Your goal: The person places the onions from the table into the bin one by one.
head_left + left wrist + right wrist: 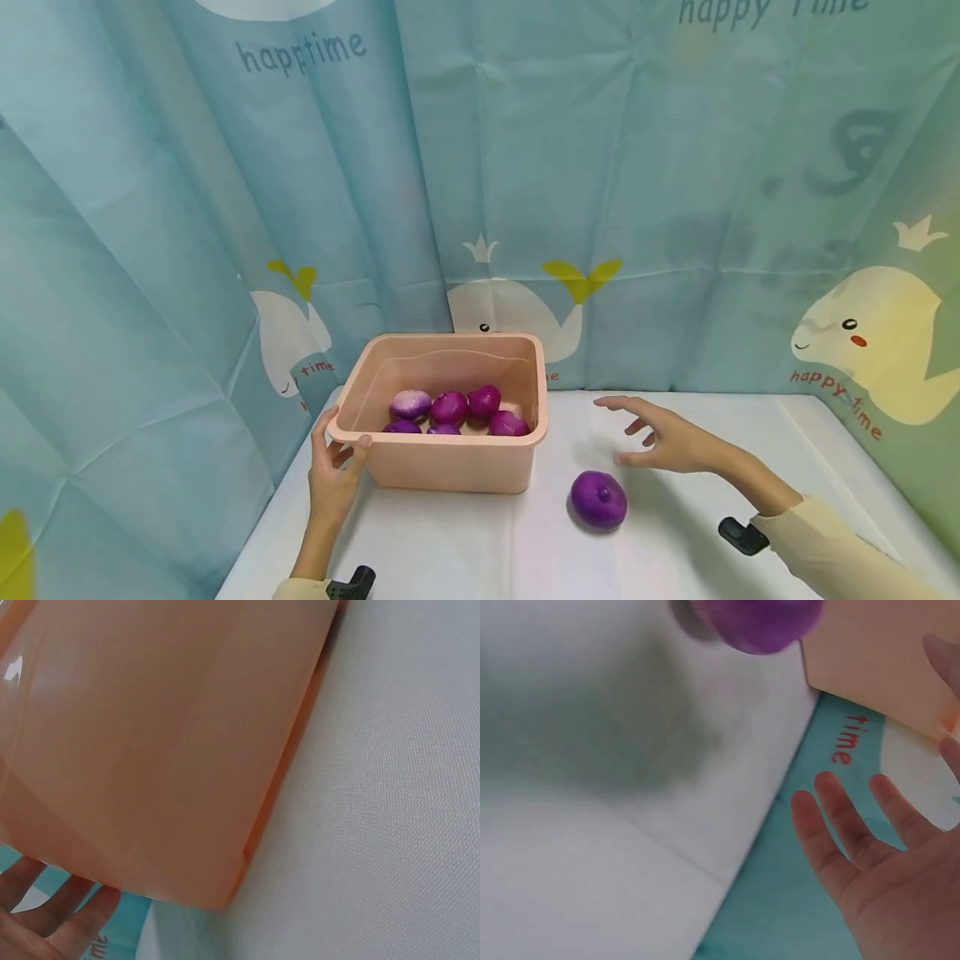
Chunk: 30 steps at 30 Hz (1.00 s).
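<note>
A peach-coloured plastic bin (450, 465) stands on the white table and holds several purple onions, one of them a paler onion (411, 404). At the bin's front left corner my left hand (333, 483) grips the rim, thumb on the front and fingers along the left side. The left wrist view shows those fingers (86, 922) against the bin wall (150, 772). A single purple onion (598, 502) lies on the table to the right of the bin. Just beyond and right of it, my right hand (667, 437) hovers with fingers spread, holding nothing.
The white table (450, 550) ends at a blue-green curtain (525, 167) behind the bin, printed with whales and lettering. More curtain hangs along the left and right sides. Dark wrist devices (742, 536) sit at both cuffs.
</note>
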Motion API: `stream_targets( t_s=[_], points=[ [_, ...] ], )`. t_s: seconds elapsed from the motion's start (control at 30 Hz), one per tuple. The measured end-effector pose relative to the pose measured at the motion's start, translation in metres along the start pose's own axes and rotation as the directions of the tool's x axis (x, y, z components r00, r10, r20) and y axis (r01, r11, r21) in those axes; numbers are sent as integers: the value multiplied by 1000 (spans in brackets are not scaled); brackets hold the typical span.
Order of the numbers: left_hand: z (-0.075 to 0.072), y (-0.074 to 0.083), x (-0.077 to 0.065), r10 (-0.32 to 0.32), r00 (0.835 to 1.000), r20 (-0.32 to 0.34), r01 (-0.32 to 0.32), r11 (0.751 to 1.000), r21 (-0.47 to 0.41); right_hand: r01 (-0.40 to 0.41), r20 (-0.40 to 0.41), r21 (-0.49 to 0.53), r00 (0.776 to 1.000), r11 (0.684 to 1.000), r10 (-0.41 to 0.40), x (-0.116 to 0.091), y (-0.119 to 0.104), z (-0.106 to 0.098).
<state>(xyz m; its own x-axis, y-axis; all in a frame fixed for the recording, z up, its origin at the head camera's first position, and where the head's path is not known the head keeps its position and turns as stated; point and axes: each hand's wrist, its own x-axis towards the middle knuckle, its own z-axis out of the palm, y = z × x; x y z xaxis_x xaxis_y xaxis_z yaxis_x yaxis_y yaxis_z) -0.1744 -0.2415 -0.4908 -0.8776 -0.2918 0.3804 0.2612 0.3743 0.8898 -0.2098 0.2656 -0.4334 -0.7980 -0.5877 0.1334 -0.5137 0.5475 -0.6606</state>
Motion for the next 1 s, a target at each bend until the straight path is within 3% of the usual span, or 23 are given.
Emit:
stream_targets(
  t_s=[0.37,0.6,1.0],
  points=[
    [1,0,0,-10,1000,3,10,1000,-17,-83,156,181,986,980,55,-18,18,29],
    [0,1,0,-17,1000,11,17,1000,-7,-39,206,212,979,977,-5,-23,21,46],
    [0,3,0,-12,1000,14,12,1000,-26,45,207,213,974,976,-90,-19,23,62]
  ],
)
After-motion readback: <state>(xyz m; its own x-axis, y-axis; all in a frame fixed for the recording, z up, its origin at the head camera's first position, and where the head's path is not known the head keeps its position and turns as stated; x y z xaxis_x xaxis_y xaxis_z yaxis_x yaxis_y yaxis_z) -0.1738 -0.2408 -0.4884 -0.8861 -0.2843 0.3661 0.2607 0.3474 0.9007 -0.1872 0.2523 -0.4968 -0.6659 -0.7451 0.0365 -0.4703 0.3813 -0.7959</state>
